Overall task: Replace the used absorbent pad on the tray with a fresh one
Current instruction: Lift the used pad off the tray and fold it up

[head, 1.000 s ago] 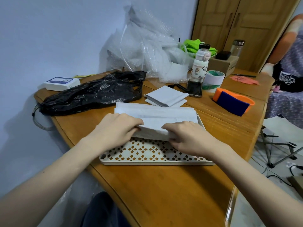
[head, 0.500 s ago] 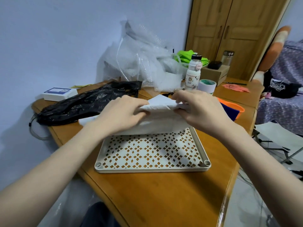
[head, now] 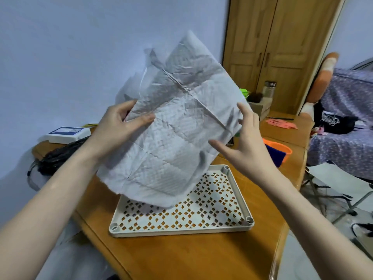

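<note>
Left hand (head: 119, 126) pinches the raised pad (head: 173, 138); right hand (head: 245, 144), fingers spread, touches its edge.

Soft even light, wide-angle edge distortion

pad (head: 173, 142): white quilted paper-like sheet, matt, creased. tray (head: 242, 201): cream plastic, smooth, perforated diamond pattern. bench (head: 181, 257): orange-brown wood, glossy varnish. bag (head: 58, 154): black plastic film, shiny, crumpled.

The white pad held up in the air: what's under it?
Under the pad sits the patterned tray on the wooden table. The tray's near part is bare; its far left corner is hidden by the pad.
</note>
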`<act>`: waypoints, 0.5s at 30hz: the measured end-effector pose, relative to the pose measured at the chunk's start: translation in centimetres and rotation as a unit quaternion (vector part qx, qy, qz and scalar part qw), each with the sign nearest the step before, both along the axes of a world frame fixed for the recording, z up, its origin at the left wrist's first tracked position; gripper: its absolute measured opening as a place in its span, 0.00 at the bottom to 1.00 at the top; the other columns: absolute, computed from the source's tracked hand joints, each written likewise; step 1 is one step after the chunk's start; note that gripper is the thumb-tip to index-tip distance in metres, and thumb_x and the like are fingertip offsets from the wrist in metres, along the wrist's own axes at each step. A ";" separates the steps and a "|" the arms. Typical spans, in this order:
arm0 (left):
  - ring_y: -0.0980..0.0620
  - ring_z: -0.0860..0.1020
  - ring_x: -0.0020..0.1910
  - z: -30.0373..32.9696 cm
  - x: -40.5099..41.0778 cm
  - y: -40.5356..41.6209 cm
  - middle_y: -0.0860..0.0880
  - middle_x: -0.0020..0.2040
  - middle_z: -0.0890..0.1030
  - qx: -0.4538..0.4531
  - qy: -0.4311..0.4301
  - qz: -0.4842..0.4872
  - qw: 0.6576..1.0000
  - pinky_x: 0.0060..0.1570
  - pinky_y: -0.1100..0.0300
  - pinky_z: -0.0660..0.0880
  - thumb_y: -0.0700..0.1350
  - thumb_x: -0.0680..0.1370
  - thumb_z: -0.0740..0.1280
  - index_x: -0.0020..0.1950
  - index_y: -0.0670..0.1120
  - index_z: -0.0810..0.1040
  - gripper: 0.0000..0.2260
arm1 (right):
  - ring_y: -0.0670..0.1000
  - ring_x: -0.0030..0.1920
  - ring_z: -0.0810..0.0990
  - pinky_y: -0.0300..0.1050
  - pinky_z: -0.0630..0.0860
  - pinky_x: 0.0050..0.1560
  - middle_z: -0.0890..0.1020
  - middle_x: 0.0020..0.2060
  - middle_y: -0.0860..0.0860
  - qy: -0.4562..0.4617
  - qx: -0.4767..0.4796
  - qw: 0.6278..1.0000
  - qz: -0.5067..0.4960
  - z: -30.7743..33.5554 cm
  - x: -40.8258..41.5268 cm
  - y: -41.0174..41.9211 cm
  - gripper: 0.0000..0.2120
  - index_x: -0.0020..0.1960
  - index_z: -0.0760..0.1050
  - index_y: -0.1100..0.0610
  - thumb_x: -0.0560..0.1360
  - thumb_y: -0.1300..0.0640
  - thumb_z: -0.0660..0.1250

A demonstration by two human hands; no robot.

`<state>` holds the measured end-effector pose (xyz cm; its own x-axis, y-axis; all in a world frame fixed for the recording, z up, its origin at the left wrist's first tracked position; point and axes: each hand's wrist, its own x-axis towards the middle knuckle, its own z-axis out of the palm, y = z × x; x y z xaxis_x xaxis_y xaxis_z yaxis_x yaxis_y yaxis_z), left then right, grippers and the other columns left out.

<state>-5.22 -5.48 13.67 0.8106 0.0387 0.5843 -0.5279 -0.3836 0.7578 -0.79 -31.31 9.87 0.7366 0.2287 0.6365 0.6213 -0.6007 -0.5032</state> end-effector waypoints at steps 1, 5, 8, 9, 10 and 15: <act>0.65 0.80 0.42 -0.1 0.0 -0.1 0.63 0.41 0.84 -0.035 -0.006 0.001 0.999 0.44 0.70 0.75 0.39 0.75 0.68 0.48 0.51 0.80 0.07 | 0.49 0.73 0.58 0.45 0.60 0.73 0.58 0.73 0.51 0.029 0.024 0.999 -0.001 -0.5 0.1 0.2 0.47 0.76 0.48 0.55 0.69 0.45 0.73; 0.59 0.82 0.44 -0.3 0.1 0.1 0.57 0.43 0.85 -0.149 -0.009 -0.005 0.989 0.45 0.64 0.77 0.44 0.72 0.69 0.48 0.50 0.80 0.06 | 0.47 0.70 0.67 0.49 0.67 0.69 0.64 0.73 0.49 0.185 0.135 0.972 0.054 -1.8 0.8 0.9 0.51 0.76 0.45 0.46 0.64 0.37 0.73; 0.57 0.82 0.44 -0.9 0.5 0.2 0.55 0.44 0.85 -0.178 0.000 -0.015 0.984 0.45 0.63 0.78 0.44 0.71 0.68 0.49 0.49 0.80 0.07 | 0.45 0.61 0.75 0.44 0.72 0.61 0.74 0.66 0.48 0.306 0.201 0.924 0.113 -2.2 1.0 1.6 0.44 0.73 0.59 0.52 0.63 0.37 0.71; 0.56 0.82 0.45 -1.2 0.6 0.2 0.55 0.44 0.85 -0.180 0.006 -0.012 0.984 0.46 0.62 0.78 0.45 0.71 0.68 0.49 0.49 0.80 0.08 | 0.44 0.59 0.78 0.43 0.74 0.60 0.78 0.63 0.48 0.316 0.224 0.913 0.130 -2.3 1.0 1.8 0.38 0.69 0.66 0.53 0.64 0.39 0.71; 0.56 0.82 0.45 -1.6 0.5 0.4 0.55 0.44 0.85 -0.179 0.012 -0.008 0.984 0.47 0.62 0.78 0.45 0.71 0.68 0.50 0.49 0.80 0.08 | 0.45 0.56 0.80 0.45 0.76 0.58 0.81 0.59 0.48 0.314 0.251 0.905 0.140 -2.5 0.9 2.0 0.32 0.64 0.71 0.53 0.64 0.41 0.71; 0.55 0.83 0.45 -3.9 0.7 1.7 0.54 0.44 0.85 -0.166 0.050 -0.002 0.985 0.48 0.61 0.80 0.46 0.69 0.69 0.50 0.48 0.79 0.11 | 0.50 0.48 0.83 0.44 0.77 0.51 0.84 0.44 0.50 0.294 0.358 0.876 0.138 -2.8 0.8 2.6 0.08 0.47 0.76 0.54 0.70 0.56 0.72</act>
